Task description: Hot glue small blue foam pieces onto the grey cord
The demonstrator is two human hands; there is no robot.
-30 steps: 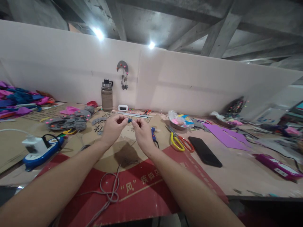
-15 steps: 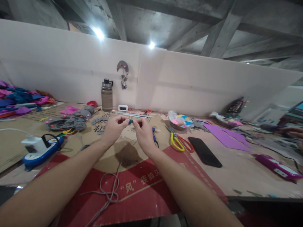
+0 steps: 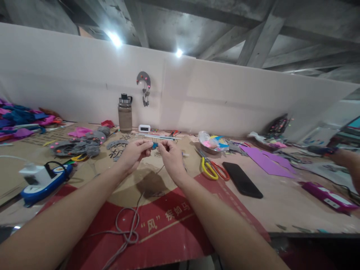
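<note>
Between the fingertips of both hands is a small blue piece (image 3: 154,145), too small to make out its kind. My left hand (image 3: 138,153) pinches it from the left, and my right hand (image 3: 170,153) pinches it from the right. Both are raised over the brown and red cardboard sheet (image 3: 168,236). Below them a grey cord (image 3: 132,225) lies in loose loops on the red part. A grey felt crescent (image 3: 116,145) rests on the cardboard just beyond my left wrist.
Right of my arm lie scissors with yellow and red handles (image 3: 209,169), a black phone (image 3: 242,180) and purple sheets (image 3: 266,161). On the left sit a blue power strip (image 3: 46,186) and grey felt pieces (image 3: 75,146). A bottle (image 3: 125,114) stands behind. Another person's hand (image 3: 341,157) is at far right.
The blue piece shows a little more between my fingertips, and my left fingers have shifted slightly. The other person's hand at far right reaches further into view. The whole view has shifted slightly.
</note>
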